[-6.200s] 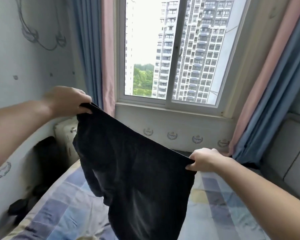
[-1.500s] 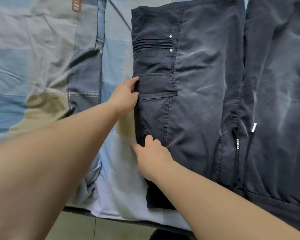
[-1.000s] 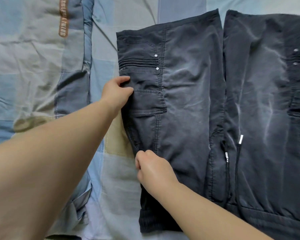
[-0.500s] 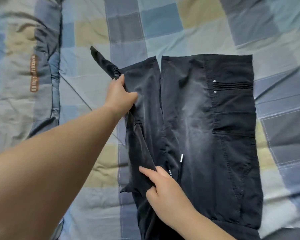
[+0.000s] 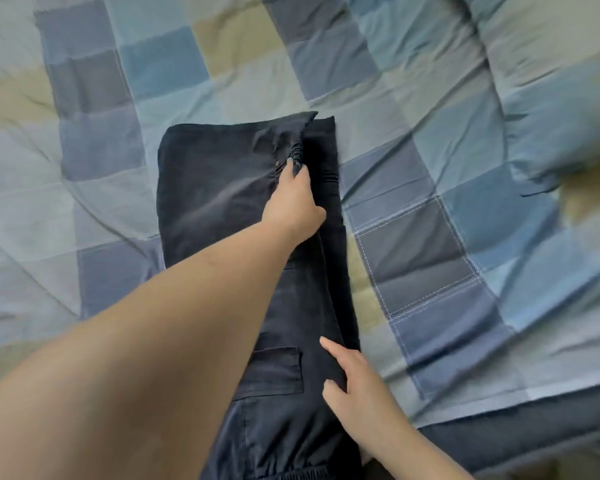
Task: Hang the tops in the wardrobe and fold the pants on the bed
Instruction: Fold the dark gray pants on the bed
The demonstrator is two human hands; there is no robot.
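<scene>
Patchwork bedspread (image 5: 101, 140) of blue, grey and tan cotton squares covers the bed. Dark navy cargo pants (image 5: 219, 188) lie on it, folded lengthwise, one leg over the other. Left hand (image 5: 293, 202) reaches across them, fingers pinching a bunch of fabric near the far end. Right hand (image 5: 355, 384) rests nearer on the right edge, index finger straight; its other fingers curl round the fold.
</scene>
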